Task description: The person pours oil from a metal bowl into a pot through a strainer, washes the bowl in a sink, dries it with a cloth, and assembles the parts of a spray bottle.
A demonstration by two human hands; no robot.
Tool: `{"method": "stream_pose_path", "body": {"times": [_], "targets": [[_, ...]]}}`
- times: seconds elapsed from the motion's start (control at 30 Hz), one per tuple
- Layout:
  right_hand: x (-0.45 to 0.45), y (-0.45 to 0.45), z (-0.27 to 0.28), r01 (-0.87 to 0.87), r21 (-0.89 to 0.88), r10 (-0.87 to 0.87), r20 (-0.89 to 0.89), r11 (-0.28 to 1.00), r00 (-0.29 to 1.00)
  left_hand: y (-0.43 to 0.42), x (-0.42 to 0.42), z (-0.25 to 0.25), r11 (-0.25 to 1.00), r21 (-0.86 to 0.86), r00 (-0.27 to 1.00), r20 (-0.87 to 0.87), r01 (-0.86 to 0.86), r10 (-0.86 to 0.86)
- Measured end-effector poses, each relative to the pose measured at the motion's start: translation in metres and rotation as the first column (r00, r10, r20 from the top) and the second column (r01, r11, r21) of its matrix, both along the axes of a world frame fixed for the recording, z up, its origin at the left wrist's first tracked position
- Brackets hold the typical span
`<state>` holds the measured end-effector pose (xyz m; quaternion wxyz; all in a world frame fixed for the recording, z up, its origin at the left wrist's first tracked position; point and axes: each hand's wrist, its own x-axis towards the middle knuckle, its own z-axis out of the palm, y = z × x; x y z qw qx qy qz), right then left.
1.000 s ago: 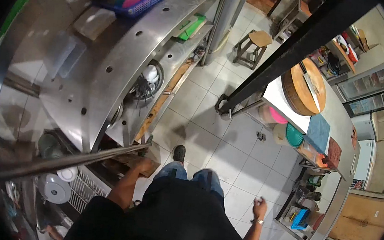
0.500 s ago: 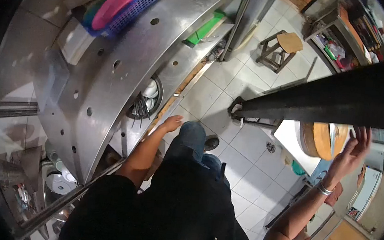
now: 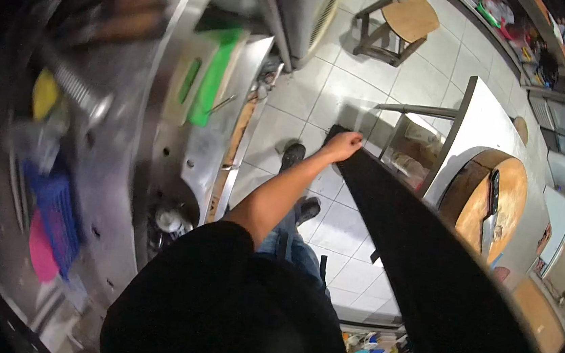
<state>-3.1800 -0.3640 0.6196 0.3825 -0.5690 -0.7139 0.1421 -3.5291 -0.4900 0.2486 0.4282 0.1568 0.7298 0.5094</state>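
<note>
My left hand is stretched forward over the floor, in front of or beside the lower end of a black post. Its fingers look curled, and whether they hold anything is too small to make out. My right hand does not show. Right of the post, a round wooden chopping board sits on a white counter, with a black-handled knife lying on it. To the left runs a metal shelf unit with a green item on its lower level.
A wooden stool stands on the tiled floor ahead. A blue basket and a pink item are at the left. Shelves with goods line the upper right. My shoes show below.
The view has turned and moved forward along the shelves. My left arm has swung out toward the post. My right hand, earlier raised near the chopping board, has left the view.
</note>
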Motion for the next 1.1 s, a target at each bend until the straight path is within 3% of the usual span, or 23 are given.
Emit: {"method": "stream_pose_path", "body": {"times": [0.07, 0.1, 0.17, 0.2, 0.23, 0.3, 0.33, 0.37, 0.4, 0.43, 0.47, 0.5, 0.53, 0.6, 0.63, 0.67, 0.73, 0.8, 0.87, 0.93, 1.03, 1.1], "targets": [[0.007, -0.005, -0.01, 0.091, -0.046, -0.087, 0.09, 0.995, 0.992, 0.072, -0.034, 0.005, 0.962, -0.091, 0.95, -0.159, 0.256, -0.268], [0.009, -0.007, -0.014, 0.137, -0.068, -0.128, 0.128, 0.988, 0.984, 0.106, -0.048, 0.013, 0.955, -0.074, 0.943, -0.153, 0.287, -0.295], [0.009, -0.012, -0.017, 0.209, -0.098, -0.188, 0.188, 0.973, 0.964, 0.172, -0.057, 0.022, 0.835, -0.217, 0.719, -0.429, 0.505, -0.546], [0.012, -0.016, -0.019, 0.255, -0.109, -0.227, 0.217, 0.961, 0.949, 0.204, -0.05, 0.007, 0.824, -0.192, 0.708, -0.431, 0.533, -0.559], [0.017, -0.018, -0.022, 0.286, -0.121, -0.252, 0.237, 0.95, 0.938, 0.235, -0.041, -0.006, 0.826, -0.175, 0.603, -0.606, 0.536, -0.52], [0.016, -0.023, -0.025, 0.345, -0.139, -0.301, 0.264, 0.928, 0.916, 0.285, -0.043, -0.009, 0.766, -0.199, 0.368, -0.786, 0.611, -0.497], [0.015, -0.025, -0.025, 0.371, -0.147, -0.322, 0.279, 0.917, 0.905, 0.304, -0.041, -0.007, 0.632, -0.382, 0.097, -0.802, 0.675, -0.589], [0.015, -0.028, -0.025, 0.394, -0.155, -0.34, 0.288, 0.906, 0.895, 0.33, -0.028, -0.039, 0.673, -0.067, 0.387, -0.775, 0.737, -0.5], [0.015, -0.03, -0.026, 0.414, -0.166, -0.355, 0.298, 0.895, 0.886, 0.346, -0.011, -0.068, 0.683, 0.106, 0.519, -0.736, 0.723, -0.435], [0.015, -0.032, -0.027, 0.427, -0.172, -0.365, 0.302, 0.888, 0.881, 0.367, 0.011, -0.109, 0.671, 0.418, 0.754, -0.562, 0.613, -0.339], [0.017, -0.035, -0.028, 0.443, -0.18, -0.378, 0.306, 0.878, 0.874, 0.387, 0.031, -0.15, 0.617, 0.674, 0.913, -0.268, 0.406, -0.308], [0.016, -0.034, -0.03, 0.452, -0.185, -0.386, 0.306, 0.873, 0.87, 0.399, 0.049, -0.183, 0.576, 0.768, 0.946, -0.12, 0.281, -0.302], [0.017, -0.036, -0.03, 0.459, -0.192, -0.392, 0.306, 0.867, 0.868, 0.392, 0.044, -0.174, 0.59, 0.775, 0.958, -0.066, 0.226, -0.281], [0.017, -0.038, -0.032, 0.472, -0.205, -0.401, 0.308, 0.858, 0.863, 0.375, 0.032, -0.153, 0.61, 0.784, 0.971, 0.044, 0.112, -0.234], [0.017, -0.039, -0.031, 0.474, -0.213, -0.4, 0.311, 0.854, 0.862, 0.351, 0.011, -0.117, 0.735, 0.446, 0.806, -0.546, 0.511, -0.229], [0.019, -0.04, -0.033, 0.475, -0.22, -0.399, 0.314, 0.852, 0.861, 0.326, -0.008, -0.088, 0.8, -0.084, 0.307, -0.895, 0.594, -0.323], [0.02, -0.041, -0.034, 0.464, -0.234, -0.389, 0.304, 0.854, 0.87, 0.288, -0.03, -0.061, 0.8, -0.125, 0.295, -0.887, 0.586, -0.354], [0.021, -0.042, -0.036, 0.449, -0.24, -0.378, 0.289, 0.861, 0.88, 0.247, -0.051, -0.041, 0.807, -0.198, 0.423, -0.768, 0.557, -0.48], [0.021, -0.045, -0.036, 0.427, -0.248, -0.361, 0.271, 0.869, 0.892, 0.199, -0.072, -0.024, 0.907, -0.203, 0.644, -0.648, 0.368, -0.406], [0.022, -0.047, -0.033, 0.397, -0.247, -0.338, 0.25, 0.884, 0.907, 0.141, -0.079, -0.02, 0.973, -0.208, 0.823, -0.531, 0.104, -0.201], [0.023, -0.048, -0.024, 0.333, -0.24, -0.291, 0.194, 0.912, 0.937, 0.043, -0.076, -0.014, 0.966, -0.229, 0.87, -0.493, -0.12, -0.009], [0.024, -0.048, -0.015, 0.283, -0.232, -0.257, 0.136, 0.931, 0.957, -0.021, -0.058, -0.047, 0.952, -0.206, 0.873, -0.476, -0.226, 0.104]]}}
